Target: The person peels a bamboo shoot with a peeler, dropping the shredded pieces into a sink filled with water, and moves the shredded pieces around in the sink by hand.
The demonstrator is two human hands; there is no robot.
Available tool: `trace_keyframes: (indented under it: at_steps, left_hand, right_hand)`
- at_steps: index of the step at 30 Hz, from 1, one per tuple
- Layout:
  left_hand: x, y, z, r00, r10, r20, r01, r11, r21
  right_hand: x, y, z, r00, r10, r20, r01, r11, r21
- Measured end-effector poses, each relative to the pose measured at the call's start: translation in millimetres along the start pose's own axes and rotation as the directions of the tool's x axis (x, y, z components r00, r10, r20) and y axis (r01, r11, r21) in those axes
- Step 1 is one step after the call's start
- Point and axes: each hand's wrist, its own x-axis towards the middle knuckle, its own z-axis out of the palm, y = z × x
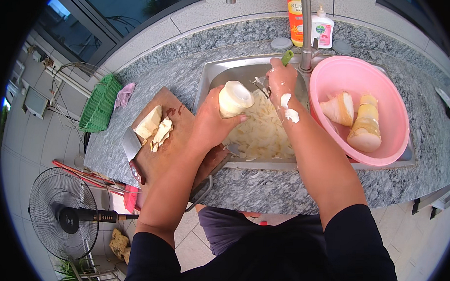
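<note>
My left hand (211,119) grips a pale, peeled piece of bamboo shoot (235,99) above the sink's left side. In my right hand (283,81) is a peeler with a green handle (287,57), its metal blade pointing toward the piece but apart from it. White scraps (292,115) stick to my right wrist. Beneath both hands, many thin pale shavings (264,136) cover the floor of the steel sink (220,68). A pink plastic basin (392,90) sits over the sink's right side, holding bamboo shoot pieces (365,126) with some yellowish skin.
On the left, a wooden cutting board (180,146) bears a cleaver (133,148) and cut pieces (149,122). A green basket (100,104) and pink cloth (124,95) lie beyond. The faucet (306,39), an orange-yellow bottle (296,22) and a Dettol pump bottle (323,30) stand behind.
</note>
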Motion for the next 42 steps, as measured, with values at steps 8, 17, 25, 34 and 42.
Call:
trace_keyframes:
  at_steps: [8,17,25,34,42]
  left_hand:
    - [9,-27,2,0.998,0.055,0.006,-0.045,0.855,-0.517]
    - [5,-8,-5,0.980,-0.118,0.159,0.123,0.992,-0.017]
    - [0,9,-6,0.965,-0.169,0.200,0.165,0.986,0.038]
    - [0,0,0,0.994,0.108,-0.002,-0.107,0.984,0.146]
    - [6,15,8,0.980,0.196,-0.027,-0.188,0.967,0.172]
  right_hand:
    - [-37,-13,19,0.937,0.245,0.250,-0.307,0.919,0.247]
    - [-55,-37,20,0.907,0.025,0.420,-0.081,0.990,0.117]
    - [-68,-34,29,0.938,-0.071,0.340,0.062,0.997,0.035]
    - [-41,-37,21,0.992,-0.044,0.117,0.039,0.998,0.049]
    - [31,11,-1,0.922,-0.387,-0.033,0.361,0.886,-0.290]
